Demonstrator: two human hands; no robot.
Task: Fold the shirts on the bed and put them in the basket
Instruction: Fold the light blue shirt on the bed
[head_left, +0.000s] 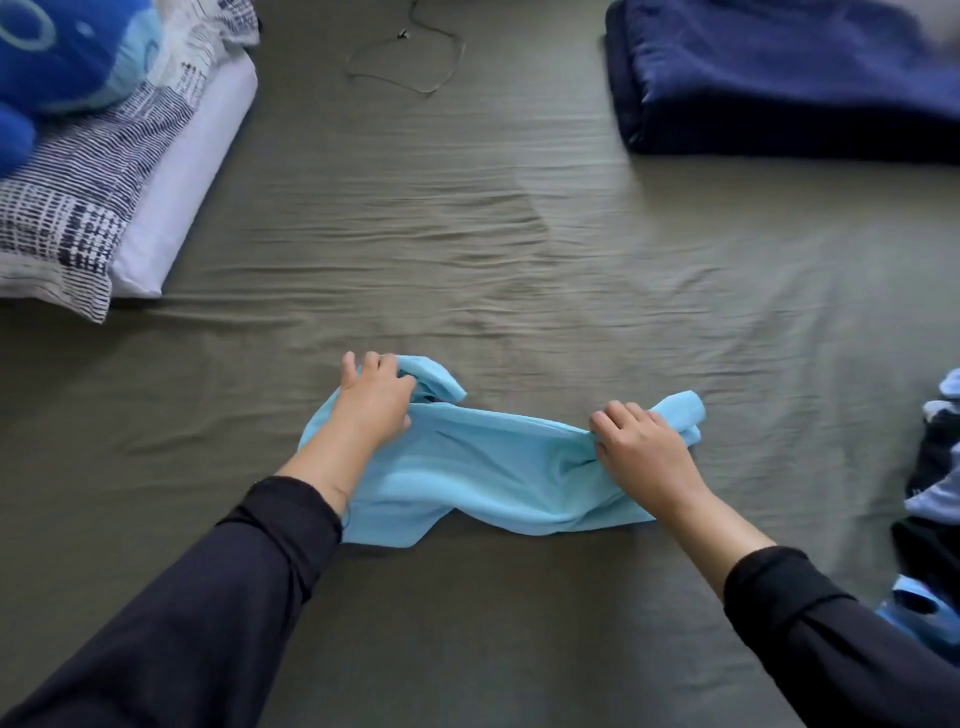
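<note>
One light-blue shirt (488, 467), gripped by left hand (376, 397) and right hand (641, 447).

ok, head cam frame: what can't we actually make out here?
- Basket: a blue slotted thing at the right edge is cut off; can't confirm it's the basket.
- Dark clothes pile, head view: cut by the right edge and blurred; no shirt count.
- Light blue shirt: bunched, partly under both forearms; fold state unclear.
- Left hand and right hand: fingertips buried in cloth.
- Thin cord: too small to identify.
</note>
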